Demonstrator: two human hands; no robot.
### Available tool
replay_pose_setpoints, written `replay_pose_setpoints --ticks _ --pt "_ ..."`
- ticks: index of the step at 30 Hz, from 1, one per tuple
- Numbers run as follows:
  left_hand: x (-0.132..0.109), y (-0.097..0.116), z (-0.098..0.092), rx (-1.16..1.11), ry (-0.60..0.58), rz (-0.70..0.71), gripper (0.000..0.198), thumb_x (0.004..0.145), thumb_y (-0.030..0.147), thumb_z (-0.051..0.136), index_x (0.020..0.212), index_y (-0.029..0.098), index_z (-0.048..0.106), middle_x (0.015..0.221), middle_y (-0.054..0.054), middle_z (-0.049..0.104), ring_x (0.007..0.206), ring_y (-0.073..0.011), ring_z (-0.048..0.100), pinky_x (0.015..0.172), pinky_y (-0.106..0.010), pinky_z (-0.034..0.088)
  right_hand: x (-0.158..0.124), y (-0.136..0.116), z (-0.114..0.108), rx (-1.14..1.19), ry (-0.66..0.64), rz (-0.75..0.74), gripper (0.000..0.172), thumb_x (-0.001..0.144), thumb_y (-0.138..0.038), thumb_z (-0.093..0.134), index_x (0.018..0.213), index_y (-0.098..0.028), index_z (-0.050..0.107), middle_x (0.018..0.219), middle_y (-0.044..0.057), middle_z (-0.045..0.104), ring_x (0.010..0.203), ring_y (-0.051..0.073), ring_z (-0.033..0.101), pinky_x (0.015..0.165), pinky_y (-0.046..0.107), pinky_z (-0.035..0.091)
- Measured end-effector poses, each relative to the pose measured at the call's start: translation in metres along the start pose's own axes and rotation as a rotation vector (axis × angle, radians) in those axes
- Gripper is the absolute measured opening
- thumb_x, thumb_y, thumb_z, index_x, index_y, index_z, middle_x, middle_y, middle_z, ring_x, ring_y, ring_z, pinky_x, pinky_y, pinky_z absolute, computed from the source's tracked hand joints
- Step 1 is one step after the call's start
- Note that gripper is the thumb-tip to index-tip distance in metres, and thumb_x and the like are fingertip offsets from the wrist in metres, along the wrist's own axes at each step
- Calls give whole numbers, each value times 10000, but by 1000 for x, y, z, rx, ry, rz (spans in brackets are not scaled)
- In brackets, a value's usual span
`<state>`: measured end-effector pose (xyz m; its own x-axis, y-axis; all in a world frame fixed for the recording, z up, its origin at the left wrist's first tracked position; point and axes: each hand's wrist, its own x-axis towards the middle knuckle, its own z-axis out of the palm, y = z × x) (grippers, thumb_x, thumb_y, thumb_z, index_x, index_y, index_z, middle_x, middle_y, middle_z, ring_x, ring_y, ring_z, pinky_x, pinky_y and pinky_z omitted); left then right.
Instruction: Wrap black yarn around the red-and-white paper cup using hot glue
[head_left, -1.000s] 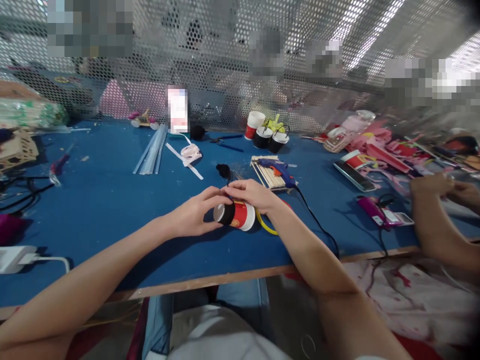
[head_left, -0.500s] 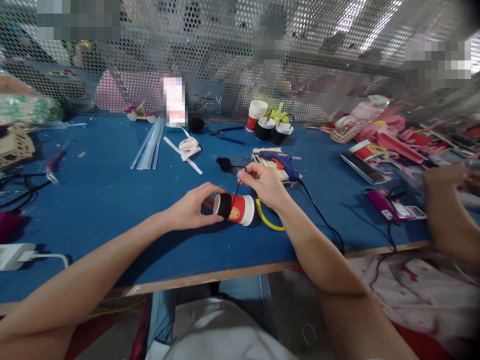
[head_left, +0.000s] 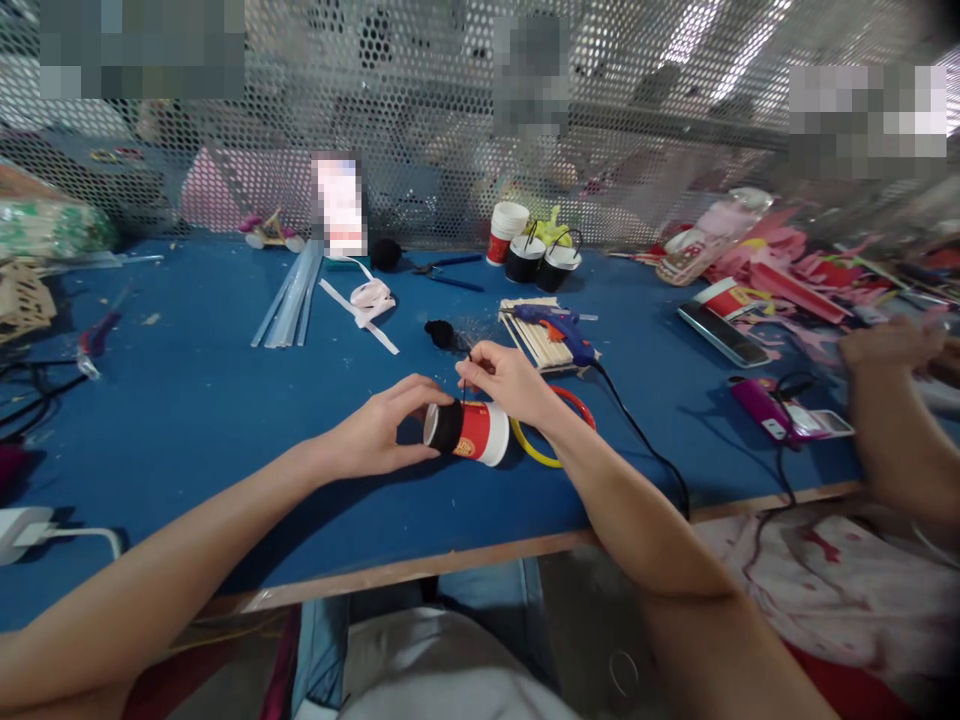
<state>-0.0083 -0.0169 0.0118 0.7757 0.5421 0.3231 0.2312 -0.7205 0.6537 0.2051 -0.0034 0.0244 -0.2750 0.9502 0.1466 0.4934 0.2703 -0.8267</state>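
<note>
At the table's (head_left: pixel 225 420) near middle, a red cup (head_left: pixel 474 432) lay on its side, its base end wrapped in black. Left hand (head_left: pixel 382 430) clasped that end; right hand (head_left: pixel 510 380) pinched a black thread (head_left: pixel 463 385) taut just above it. Winding looked part done; another turn would want steady tension. Mesh screen (head_left: pixel 420 130) closed off twelve o'clock. Another person's arm (head_left: pixel 885 420) worked at three. Glue gun (head_left: pixel 559 330) rested on sticks (head_left: pixel 532 335) at one, cups (head_left: pixel 536 258) beyond.
</note>
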Motion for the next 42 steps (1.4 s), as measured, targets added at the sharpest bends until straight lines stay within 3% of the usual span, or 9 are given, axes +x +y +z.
replay_pose_setpoints --ticks 5,10,15,20,31,42 --pt "-1 0 2 123 20 43 420 806 188 582 1200 178 440 1231 -139 464 1154 -219 496 965 -357 450 -1 -1 2 -49 -57 42 240 828 -383 496 687 -202 426 667 17 592 660 150 571 620 281 407" --pt "0 2 2 125 9 10 422 811 243 585 1204 190 441 1228 -124 496 1141 -225 513 961 -367 454 -3 0 3 -141 -40 22 255 828 -406 485 687 -204 420 585 -34 476 562 112 441 551 258 331" --pt "-1 4 3 -68 11 -183 651 715 397 692 1249 182 388 1159 -118 538 904 -197 608 801 -356 531 -6 0 6 -175 -22 -12 269 843 -417 468 686 -206 409 578 -41 456 528 99 392 525 259 288" --pt "1 6 7 -264 0 -345 491 800 422 590 1182 159 431 926 -64 613 765 -164 624 668 -302 538 -9 -3 7 -218 -4 -34 278 852 -419 459 682 -204 417 613 -31 482 547 100 412 531 262 291" --pt "0 8 9 -192 35 -220 444 794 364 615 1149 153 453 1017 -87 572 805 -153 596 735 -311 529 -16 -19 1 -239 74 -139 245 856 -348 490 674 -200 419 638 -27 491 580 98 418 566 259 309" --pt "2 7 6 -28 49 -68 396 795 323 613 1130 171 468 1081 -104 523 929 -192 540 794 -332 501 -13 -12 5 -219 7 -66 255 835 -364 500 654 -202 420 631 -26 490 580 107 415 556 267 302"
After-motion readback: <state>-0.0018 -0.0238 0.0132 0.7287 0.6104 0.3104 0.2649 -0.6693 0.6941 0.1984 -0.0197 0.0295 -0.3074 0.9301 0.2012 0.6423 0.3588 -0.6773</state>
